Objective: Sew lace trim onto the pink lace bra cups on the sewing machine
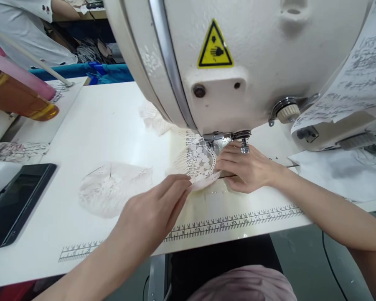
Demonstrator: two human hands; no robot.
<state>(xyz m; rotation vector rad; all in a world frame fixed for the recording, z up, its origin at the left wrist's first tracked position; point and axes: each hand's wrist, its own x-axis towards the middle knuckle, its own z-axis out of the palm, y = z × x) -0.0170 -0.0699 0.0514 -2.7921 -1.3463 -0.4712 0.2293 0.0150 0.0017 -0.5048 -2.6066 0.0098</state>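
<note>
White counter (109,138) runs beneath a sewing machine (253,58), with a printed ruler (221,225) along its six o'clock edge. The lace piece (203,159) lies at the presser foot (210,144). From there, the left grip (156,207) sits between seven and eight o'clock, closed on the near edge; the right grip (246,167) is at three, touching, though I cannot tell whether it pinches. A second pale piece (113,190) lies toward nine. Guiding the lace piece seems the step in hand; the next move likely calls for a smooth, flat edge.
</note>
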